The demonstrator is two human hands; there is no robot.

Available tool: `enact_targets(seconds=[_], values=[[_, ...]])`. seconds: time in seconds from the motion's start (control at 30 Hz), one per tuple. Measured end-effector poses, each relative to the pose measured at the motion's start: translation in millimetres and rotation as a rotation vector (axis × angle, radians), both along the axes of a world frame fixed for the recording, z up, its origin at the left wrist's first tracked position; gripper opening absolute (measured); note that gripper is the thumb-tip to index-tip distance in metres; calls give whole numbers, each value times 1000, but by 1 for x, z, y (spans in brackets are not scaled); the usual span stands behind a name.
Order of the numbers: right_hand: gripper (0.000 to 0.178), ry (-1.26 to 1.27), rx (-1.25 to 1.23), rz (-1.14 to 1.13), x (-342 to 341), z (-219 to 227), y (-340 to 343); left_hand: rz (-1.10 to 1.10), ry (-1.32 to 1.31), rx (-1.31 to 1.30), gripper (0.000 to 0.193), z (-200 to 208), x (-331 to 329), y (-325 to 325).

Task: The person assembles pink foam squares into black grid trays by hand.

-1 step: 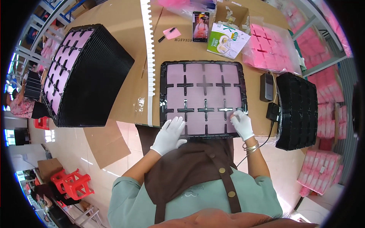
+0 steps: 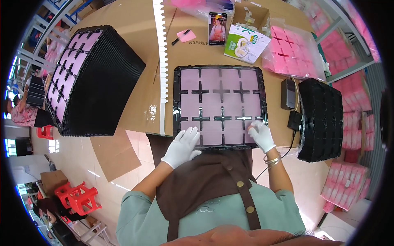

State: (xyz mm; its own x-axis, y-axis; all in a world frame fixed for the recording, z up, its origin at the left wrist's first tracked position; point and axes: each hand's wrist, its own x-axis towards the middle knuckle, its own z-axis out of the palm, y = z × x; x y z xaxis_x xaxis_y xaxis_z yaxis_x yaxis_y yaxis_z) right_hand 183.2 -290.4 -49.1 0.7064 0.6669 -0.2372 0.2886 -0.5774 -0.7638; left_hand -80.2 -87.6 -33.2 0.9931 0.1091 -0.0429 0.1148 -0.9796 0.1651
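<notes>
A black plastic tray (image 2: 177, 104) lies flat on the cardboard-covered table in front of me, with pale pink sheets in its compartments and black cross-shaped dividers between them. My left hand (image 2: 184, 143), white-gloved, rests stretched out over the tray's near left corner. At the near right corner, my right hand (image 2: 261, 136), also gloved, has its fingers bent in toward the thumb. Whatever those fingertips may hold is hidden or too small to make out.
A tall, leaning stack of black trays (image 2: 102, 86) stands at left, a shorter tray stack (image 2: 322, 119) at right. A phone (image 2: 217, 28), a printed carton (image 2: 246, 44) and bagged pink pieces (image 2: 283, 47) lie behind. A power bank (image 2: 288, 94) and cable are right of my tray.
</notes>
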Motion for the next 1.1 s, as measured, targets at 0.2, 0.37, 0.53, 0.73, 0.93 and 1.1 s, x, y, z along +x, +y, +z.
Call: enact_targets(seconds=[0.2, 0.37, 0.53, 0.73, 0.93, 1.1], values=[[21, -201, 68, -192, 28, 0, -41, 638, -464, -373, 41, -8, -32, 0], [25, -257, 100, -390, 28, -27, -36, 933, -306, -396, 52, -20, -21, 1], [26, -294, 314, -471, 33, -44, -43, 1048, -417, -793, 38, -10, -13, 1], [35, 279, 630, -600, 25, -4, -45, 922, -752, -1186, 32, 32, -37, -19], [38, 231, 758, -387, 22, 24, -13, 1004, -1238, -856, 48, 131, -97, 32], [18, 289, 616, -223, 8, 11, 16, 1022, -1463, -629, 48, 203, -150, 127]])
